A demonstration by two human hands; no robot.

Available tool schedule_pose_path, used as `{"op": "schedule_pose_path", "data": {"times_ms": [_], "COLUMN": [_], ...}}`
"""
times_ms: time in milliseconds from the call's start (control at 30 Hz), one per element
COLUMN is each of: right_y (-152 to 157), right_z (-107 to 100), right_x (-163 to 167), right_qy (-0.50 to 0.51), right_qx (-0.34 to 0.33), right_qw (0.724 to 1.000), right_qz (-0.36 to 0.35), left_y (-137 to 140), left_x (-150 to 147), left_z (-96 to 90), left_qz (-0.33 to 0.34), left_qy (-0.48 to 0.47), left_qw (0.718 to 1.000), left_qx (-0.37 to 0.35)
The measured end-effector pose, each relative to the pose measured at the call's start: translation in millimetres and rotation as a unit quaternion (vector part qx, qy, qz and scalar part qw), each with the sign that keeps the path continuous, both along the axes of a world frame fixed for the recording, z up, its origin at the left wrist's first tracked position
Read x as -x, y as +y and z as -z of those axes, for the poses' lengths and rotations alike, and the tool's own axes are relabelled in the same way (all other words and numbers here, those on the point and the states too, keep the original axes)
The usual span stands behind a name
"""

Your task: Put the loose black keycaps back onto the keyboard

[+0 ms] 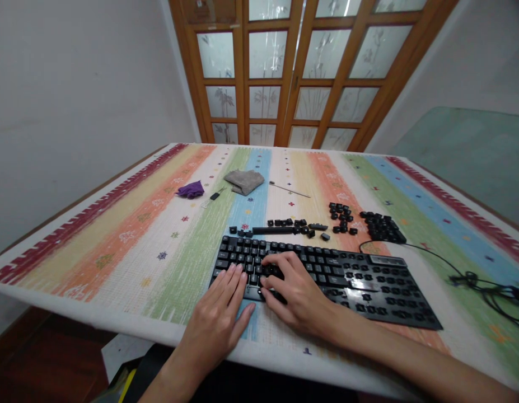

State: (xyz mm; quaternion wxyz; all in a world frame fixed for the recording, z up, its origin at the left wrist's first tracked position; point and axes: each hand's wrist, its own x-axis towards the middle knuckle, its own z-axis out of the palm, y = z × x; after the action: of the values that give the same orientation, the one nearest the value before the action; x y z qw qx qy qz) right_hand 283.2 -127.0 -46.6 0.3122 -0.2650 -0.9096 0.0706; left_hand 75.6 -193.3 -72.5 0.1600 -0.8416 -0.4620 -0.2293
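Note:
A black keyboard (335, 268) lies on the table in front of me. Keycaps cover its left and middle parts, while the right end shows bare key sockets. My left hand (219, 305) rests on the keyboard's left end, its fingers stretched flat over the keys and the thumb apart. Over the keys just right of it, my right hand (295, 285) has bent, spread fingers with tips touching the keys. I make out nothing held in it, though the palm side is hidden. Behind the keyboard are a long spacebar (272, 230) and several loose keycaps (286, 223).
More keycaps lie in a loose group (341, 215) and a tighter block (383, 228) at the right. A cable (469, 278) trails right. Farther back are a purple cloth (191, 190), a small black-ended tool (216, 195), a grey cloth (244, 181) and a thin rod (290, 190).

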Motion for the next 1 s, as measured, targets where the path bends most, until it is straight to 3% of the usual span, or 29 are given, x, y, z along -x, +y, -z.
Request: {"op": "schedule_pose_path", "data": {"times_ms": [233, 400, 467, 600, 767, 1000], "right_y": [1.1, 4.0, 15.7, 57.3, 111.5, 140.1], "right_z": [2.2, -9.1, -16.1, -25.1, -21.3, -11.5], "right_x": [-0.1, -6.3, -10.8, -21.0, -24.2, -6.2], "right_qy": [-0.045, -0.048, -0.033, -0.008, -0.065, -0.134], "right_qx": [0.015, 0.025, 0.03, 0.024, 0.049, 0.061], "right_qw": [0.999, 0.998, 0.999, 0.998, 0.993, 0.983], "right_qz": [0.011, -0.02, -0.02, 0.049, 0.09, 0.112], "left_y": [-0.2, -1.0, -1.2, -0.9, 0.2, 1.3], "left_x": [-0.7, -3.9, -7.0, -12.1, -13.1, -14.5], "left_z": [0.6, 0.3, -0.9, -2.3, -0.6, -1.6], "left_qz": [-0.001, 0.001, 0.011, 0.026, 0.02, 0.015], "left_qy": [0.004, -0.019, -0.025, -0.016, 0.013, 0.018], "left_qw": [1.0, 1.0, 0.999, 0.998, 0.998, 0.998], "left_qx": [-0.006, 0.005, 0.024, 0.052, 0.053, 0.057]}}
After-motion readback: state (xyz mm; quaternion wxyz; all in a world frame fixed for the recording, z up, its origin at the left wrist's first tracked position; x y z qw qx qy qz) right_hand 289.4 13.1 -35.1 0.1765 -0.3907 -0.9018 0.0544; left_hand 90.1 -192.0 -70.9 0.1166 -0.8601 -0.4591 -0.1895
